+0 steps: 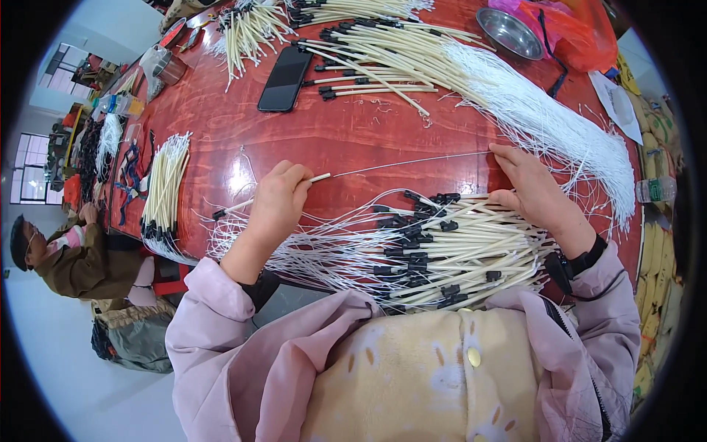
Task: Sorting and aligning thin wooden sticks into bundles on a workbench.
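White string running straight from a pale tube, mid-frame
Left of centre, the left hand grips the tube; right of centre, fingertips of the right hand meet the string, thumb spread away, grip unclear.

1. Pale rod: its middle is covered by the left grip.
2. White cord: its far end, at the fingertips of the right grip, is too fine to resolve.
3. Near bundle: strands pass out of sight behind the left forearm; clothing masks its lower margin.
4. Far sheaf: cropped by the upper edge.
5. Seated person: handwork too small to identify.
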Demonstrator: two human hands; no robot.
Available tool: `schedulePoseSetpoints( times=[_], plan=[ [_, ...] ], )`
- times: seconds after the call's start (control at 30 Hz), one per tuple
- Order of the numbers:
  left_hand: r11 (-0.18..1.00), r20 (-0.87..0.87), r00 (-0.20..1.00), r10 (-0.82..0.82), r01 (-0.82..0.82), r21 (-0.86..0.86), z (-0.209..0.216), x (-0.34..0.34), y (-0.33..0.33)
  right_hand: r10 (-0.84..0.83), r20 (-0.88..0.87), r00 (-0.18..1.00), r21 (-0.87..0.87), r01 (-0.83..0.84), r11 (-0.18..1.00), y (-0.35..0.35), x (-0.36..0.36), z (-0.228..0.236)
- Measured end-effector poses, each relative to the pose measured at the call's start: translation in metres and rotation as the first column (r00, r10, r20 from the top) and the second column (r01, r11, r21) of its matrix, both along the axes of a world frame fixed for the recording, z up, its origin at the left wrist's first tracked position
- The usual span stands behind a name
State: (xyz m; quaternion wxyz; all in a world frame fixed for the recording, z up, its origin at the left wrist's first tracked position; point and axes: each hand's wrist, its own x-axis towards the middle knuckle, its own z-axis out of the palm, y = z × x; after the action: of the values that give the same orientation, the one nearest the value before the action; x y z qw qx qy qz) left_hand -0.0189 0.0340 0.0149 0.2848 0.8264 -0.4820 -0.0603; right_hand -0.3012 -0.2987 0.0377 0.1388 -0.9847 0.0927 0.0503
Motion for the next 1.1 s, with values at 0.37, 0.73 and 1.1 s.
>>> schedulePoseSetpoints(
  times=[0.37,0.73,1.1],
  plan=[
    [1.000,-0.060,0.998,0.008,-0.007,0.020,-0.004,-0.004,-0.006,-0.019,-0.037,0.999,-0.011,0.019,1.000,0.001,0.004,0.004],
    [0.942,0.306,0.895,-0.324,0.275,0.191,-0.018,-0.021,-0.099,-0.005,-0.079,0.997,-0.051,0.001,0.999,-0.002,0.010,0.004],
    [0.955,0.316,0.902,-0.295,0.274,0.112,0.017,-0.037,-0.128,0.163,0.203,0.965,-0.076,-0.150,0.986,-0.010,0.032,-0.008]
  ],
)
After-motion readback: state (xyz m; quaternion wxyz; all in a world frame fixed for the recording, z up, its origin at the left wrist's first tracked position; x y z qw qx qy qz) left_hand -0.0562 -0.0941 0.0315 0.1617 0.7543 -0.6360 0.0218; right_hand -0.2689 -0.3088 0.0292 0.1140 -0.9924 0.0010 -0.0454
